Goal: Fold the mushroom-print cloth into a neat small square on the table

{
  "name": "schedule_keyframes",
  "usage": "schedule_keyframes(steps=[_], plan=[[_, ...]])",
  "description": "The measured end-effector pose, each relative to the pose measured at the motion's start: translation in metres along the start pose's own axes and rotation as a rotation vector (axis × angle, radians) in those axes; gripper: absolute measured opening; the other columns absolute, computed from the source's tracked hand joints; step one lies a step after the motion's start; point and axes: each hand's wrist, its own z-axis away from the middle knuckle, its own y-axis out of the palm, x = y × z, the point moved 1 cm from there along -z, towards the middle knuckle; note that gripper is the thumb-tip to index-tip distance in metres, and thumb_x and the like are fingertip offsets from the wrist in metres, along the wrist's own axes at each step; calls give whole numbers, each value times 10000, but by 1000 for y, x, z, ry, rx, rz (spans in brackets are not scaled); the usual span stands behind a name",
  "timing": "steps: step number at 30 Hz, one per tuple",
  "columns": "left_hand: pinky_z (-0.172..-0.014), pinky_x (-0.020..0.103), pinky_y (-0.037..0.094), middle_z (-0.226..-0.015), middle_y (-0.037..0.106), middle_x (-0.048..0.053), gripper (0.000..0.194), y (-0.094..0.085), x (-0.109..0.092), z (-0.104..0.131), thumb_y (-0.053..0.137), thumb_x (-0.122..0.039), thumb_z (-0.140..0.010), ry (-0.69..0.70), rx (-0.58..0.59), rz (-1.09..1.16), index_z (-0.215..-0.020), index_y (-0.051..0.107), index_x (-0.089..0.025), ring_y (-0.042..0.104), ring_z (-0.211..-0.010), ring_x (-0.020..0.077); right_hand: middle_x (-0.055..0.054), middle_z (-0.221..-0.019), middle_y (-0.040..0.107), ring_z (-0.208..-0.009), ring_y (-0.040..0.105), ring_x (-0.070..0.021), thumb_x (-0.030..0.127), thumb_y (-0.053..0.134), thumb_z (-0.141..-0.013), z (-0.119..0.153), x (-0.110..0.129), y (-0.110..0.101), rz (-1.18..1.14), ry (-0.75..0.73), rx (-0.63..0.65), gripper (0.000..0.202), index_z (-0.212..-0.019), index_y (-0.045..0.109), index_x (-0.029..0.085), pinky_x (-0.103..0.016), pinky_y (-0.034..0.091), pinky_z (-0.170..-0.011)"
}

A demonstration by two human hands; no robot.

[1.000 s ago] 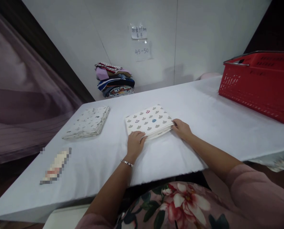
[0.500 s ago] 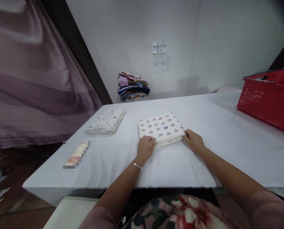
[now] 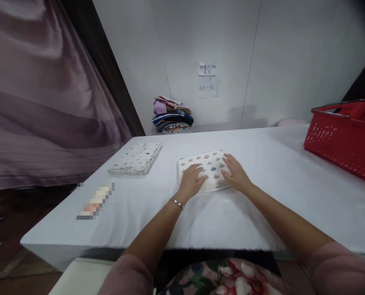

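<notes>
A folded white cloth (image 3: 212, 163) with grey, red and blue printed motifs lies in the middle of the white-covered table (image 3: 231, 223). My left hand (image 3: 191, 179), a bracelet on its wrist, rests open on the cloth's left side, fingers pointing forward. On the right side my right hand (image 3: 236, 174) lies open too, its fingers spread over the cloth's edge. Layered folds show along the near edge between the two hands. To the left sits a second folded white cloth (image 3: 136, 157) with a small dark print, touched by neither hand.
A red plastic basket (image 3: 342, 141) with a metal handle stands at the right. Stacked folded fabrics (image 3: 172, 116) are behind the table by the wall. A blurred-out flat object (image 3: 95, 200) lies at the front left. A mauve curtain (image 3: 47, 102) hangs at the left.
My right hand has let go of the cloth's near right corner and moved onto its right side, fingers spread. My left hand has slid slightly forward, further onto the cloth.
</notes>
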Motion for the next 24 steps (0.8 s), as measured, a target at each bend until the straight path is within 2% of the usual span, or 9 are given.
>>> schedule_keyframes(steps=[2,4,7,9,12,16,19,21,24], plan=[[-1088,467,243,-1440,373,87,486,14,-4,-6,474,-452,-863,-19,131,-90,-1279,488,-201,283,-1342,266,-99,-1494,255,-1392,151,-226,429,344,-895,-23,9,13,0,-33,82,582,-1421,292,187,-442,223,-1093],[-1099,508,192,-1474,313,95,535,27,-5,-6,409,-471,-882,-54,238,-154,-1342,420,-199,223,-1372,277,-107,-1511,208,-1401,102,-241,499,319,-897,-40,8,29,56,28,250,644,-1446,235,172,-461,181,-1099],[-1121,485,149,-1485,293,82,550,40,-5,1,310,-467,-910,-69,286,-200,-1389,356,-201,194,-1386,243,-136,-1506,212,-1392,117,-284,581,307,-874,-51,-10,53,190,222,543,714,-1430,267,134,-503,139,-1089],[-1131,464,129,-1491,281,69,555,42,-5,5,282,-469,-913,-71,280,-208,-1399,342,-207,183,-1391,226,-133,-1511,197,-1390,112,-287,611,276,-868,-51,-23,63,245,272,624,736,-1421,282,125,-509,119,-1088],[-1138,453,100,-1501,257,56,568,35,-7,3,274,-482,-907,-96,317,-172,-1407,328,-217,154,-1399,214,-117,-1521,169,-1395,80,-270,629,223,-871,-47,-32,70,272,262,629,746,-1431,255,136,-495,103,-1090],[-1129,428,160,-1501,259,49,592,18,0,-21,298,-554,-876,-220,482,-29,-1377,379,-249,187,-1391,219,-123,-1517,177,-1393,89,-270,629,227,-872,-45,-33,73,281,267,628,738,-1424,267,140,-503,109,-1085],[-1128,464,114,-1510,231,68,594,9,19,-42,303,-570,-873,-280,297,-63,-1355,409,-240,150,-1398,250,-139,-1493,242,-1373,168,-293,617,264,-869,-51,-31,72,259,251,618,699,-1386,333,152,-531,163,-1062],[-1117,513,77,-1515,206,94,600,12,36,-49,320,-552,-876,-310,197,-106,-1363,393,-210,106,-1404,274,-153,-1487,252,-1366,187,-302,603,277,-872,-59,-31,71,256,227,547,680,-1376,350,152,-535,176,-1057],[-1084,559,147,-1521,183,101,599,26,57,-48,324,-534,-880,-392,250,-68,-1383,348,-211,97,-1404,281,-157,-1504,204,-1386,126,-291,590,271,-880,-70,-36,73,249,209,470,698,-1407,299,133,-520,145,-1078]])
